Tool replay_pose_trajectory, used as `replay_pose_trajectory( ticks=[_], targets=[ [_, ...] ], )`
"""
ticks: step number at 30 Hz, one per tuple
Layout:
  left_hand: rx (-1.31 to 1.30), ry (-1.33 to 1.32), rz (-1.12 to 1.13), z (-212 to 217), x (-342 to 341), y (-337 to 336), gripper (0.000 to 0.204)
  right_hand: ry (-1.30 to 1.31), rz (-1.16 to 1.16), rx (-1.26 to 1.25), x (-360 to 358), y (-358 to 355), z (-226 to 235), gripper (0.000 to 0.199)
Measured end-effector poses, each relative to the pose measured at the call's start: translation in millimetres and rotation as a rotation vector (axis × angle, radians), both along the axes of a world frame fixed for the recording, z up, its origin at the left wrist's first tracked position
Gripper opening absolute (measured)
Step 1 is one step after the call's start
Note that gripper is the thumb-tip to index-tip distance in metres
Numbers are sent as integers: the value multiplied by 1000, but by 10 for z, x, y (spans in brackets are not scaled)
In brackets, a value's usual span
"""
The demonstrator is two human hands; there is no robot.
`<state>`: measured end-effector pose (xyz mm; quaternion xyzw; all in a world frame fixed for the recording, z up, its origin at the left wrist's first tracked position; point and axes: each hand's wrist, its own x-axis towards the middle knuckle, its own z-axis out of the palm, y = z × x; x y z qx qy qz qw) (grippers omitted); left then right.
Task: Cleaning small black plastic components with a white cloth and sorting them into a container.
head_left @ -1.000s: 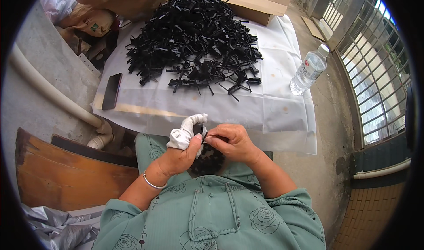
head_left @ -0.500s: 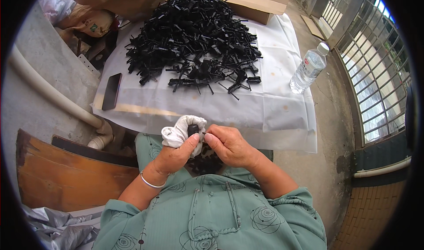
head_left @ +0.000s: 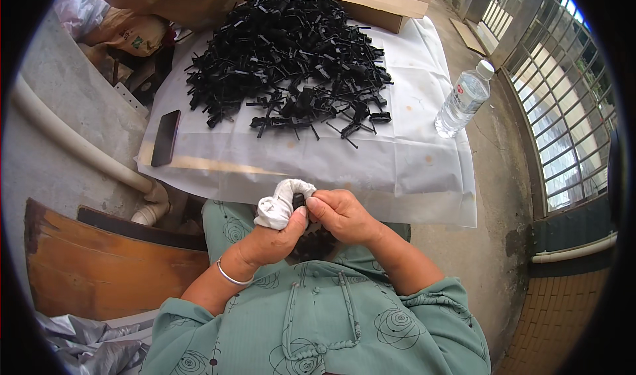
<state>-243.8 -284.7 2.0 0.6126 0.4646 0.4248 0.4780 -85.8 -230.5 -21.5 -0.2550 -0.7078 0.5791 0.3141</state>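
left hand [head_left: 275, 236] + right hand [head_left: 341, 213] | pinch black part [head_left: 299, 200] | near sheet edge [head_left: 318, 196]

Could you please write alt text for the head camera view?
Two hands meet over the lap: the left hand, fingers wrapped in white cloth, and the right hand pinch a small black part. Beyond lies a pile of black parts on white sheeting.

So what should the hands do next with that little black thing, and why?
Probably keep pinching it and work it a bit more. The left hand, its fingers wrapped in white cloth, and the right hand both pinch a small black piece over the lap, mostly hidden. The black pile waits on the white sheet.
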Motion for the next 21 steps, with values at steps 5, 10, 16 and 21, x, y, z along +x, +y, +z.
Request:
replay_pose_trajectory(
  ticks=[5,10,16,21],
  targets=[
    [-66,67,-19,14,-18,28,24,-24,-1,29,-8,7,6,26],
    [242,314,37,-94,-23,5,25,-36,-122,187,-101,-77,-148,27],
    [110,197,66,-181,-1,27,30,-107,-162,250,27,60,-128,25],
    [516,689,62,-78,-128,200,33,-640,-700,736,315,644,-233,14]
  ],
)
